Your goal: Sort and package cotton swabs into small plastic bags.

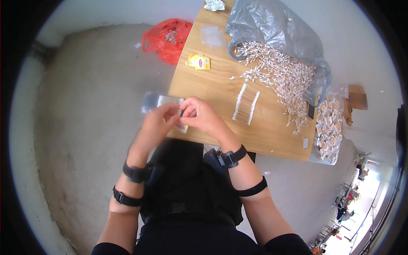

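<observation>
A clear plastic bag [149,103] with a row of cotton swabs [170,100] inside is held over the table's left front edge. My left hand [159,119] is closed on it, fingers bent toward the other hand. Pinched in close beside them, thumb and fingers of my right hand [202,117] meet at the bag's right side. Part of a yellow and red card [182,128] shows below the fingers. What lies exactly between the fingertips is hidden. Right of my hands, a neat row of cotton swabs [246,104] lies on the wooden table [216,91].
A grey plastic bag [276,25] spills a large heap of loose cotton swabs [284,76] at the back right. Yellow cards [199,61] and clear empty bags [213,36] lie farther back. Filled packs [329,129] sit beyond the right edge; a red bag [170,40] stands left.
</observation>
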Motion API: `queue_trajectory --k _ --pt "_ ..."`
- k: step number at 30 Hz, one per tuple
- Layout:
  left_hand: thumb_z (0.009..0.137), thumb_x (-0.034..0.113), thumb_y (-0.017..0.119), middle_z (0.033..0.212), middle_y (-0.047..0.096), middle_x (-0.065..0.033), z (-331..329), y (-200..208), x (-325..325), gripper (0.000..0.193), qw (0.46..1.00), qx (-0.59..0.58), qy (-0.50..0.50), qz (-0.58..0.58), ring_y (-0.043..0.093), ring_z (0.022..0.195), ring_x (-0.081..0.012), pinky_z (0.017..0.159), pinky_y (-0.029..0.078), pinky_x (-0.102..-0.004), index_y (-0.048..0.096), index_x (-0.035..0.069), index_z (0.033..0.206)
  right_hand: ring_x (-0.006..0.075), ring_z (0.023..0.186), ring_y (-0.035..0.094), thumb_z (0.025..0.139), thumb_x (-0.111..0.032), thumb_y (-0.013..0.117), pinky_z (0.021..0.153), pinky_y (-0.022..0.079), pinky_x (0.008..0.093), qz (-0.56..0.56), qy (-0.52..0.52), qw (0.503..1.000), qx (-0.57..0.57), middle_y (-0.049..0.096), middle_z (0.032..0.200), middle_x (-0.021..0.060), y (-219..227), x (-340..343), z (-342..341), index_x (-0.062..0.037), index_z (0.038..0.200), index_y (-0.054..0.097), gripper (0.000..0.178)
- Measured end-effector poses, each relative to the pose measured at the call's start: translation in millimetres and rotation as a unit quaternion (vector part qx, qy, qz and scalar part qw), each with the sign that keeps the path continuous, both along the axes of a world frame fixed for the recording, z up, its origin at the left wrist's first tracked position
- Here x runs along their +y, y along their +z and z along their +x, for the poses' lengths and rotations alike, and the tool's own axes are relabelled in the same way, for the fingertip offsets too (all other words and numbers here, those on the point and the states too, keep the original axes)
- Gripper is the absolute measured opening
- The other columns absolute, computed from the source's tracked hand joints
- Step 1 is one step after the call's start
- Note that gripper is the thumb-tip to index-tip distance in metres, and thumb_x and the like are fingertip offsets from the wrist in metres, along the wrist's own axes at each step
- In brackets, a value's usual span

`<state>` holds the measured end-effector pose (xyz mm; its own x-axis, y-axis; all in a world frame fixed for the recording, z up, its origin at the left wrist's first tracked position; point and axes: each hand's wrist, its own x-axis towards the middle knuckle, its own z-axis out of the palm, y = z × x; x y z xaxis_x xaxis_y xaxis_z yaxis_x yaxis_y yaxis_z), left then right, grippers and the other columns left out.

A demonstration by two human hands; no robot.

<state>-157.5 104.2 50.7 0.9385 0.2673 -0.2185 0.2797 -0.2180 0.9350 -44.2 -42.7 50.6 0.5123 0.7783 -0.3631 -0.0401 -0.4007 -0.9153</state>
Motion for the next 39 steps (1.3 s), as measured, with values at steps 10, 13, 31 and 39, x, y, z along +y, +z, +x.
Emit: queue_trajectory --k 10,13,31,39 --pt "0.091 0.008 0.061 0.087 0.064 -0.0054 -5 -35 0 0.015 0.976 0.009 0.11 -0.186 0.061 0.076 -0.0082 0.07 0.051 -0.0218 0.059 -0.002 0.102 0.0066 0.073 0.055 0.086 -0.019 0.069 0.066 0.045 0.0227 0.018 -0.098 0.994 0.038 0.061 0.08 0.0003 -28 -11 -26 -0.0023 0.105 0.062 0.026" --pt "0.09 0.009 0.062 0.087 0.064 -0.0059 -7 -35 1 0.015 0.977 0.027 0.085 -0.192 0.061 0.077 -0.0092 0.071 0.051 -0.0218 0.058 -0.002 0.101 0.0065 0.071 0.055 0.091 -0.02 0.062 0.068 0.045 0.0227 0.032 -0.214 0.97 0.114 0.061 0.081 0.0004 -24 -8 -32 -0.001 0.1 0.064 0.021" --pt "0.089 0.034 0.067 0.081 0.062 0.0008 17 -119 54 0.031 0.917 0.018 0.282 -0.283 0.054 0.073 -0.0066 0.066 0.044 -0.0228 0.066 0.004 0.093 0.0097 0.064 0.062 0.089 -0.006 0.06 0.054 0.05 0.0223 -0.009 -0.321 0.947 -0.003 0.063 0.083 0.008 -41 13 -32 -0.003 0.113 0.056 0.025" --pt "0.09 0.032 0.066 0.079 0.064 0.0011 16 -116 48 0.026 0.922 0.018 0.279 -0.266 0.057 0.068 -0.0054 0.065 0.046 -0.0214 0.066 0.006 0.089 0.0096 0.064 0.062 0.09 -0.008 0.059 0.056 0.05 0.0228 0.023 -0.278 0.96 0.023 0.063 0.084 0.0071 -44 17 -38 -0.0021 0.113 0.055 0.024"
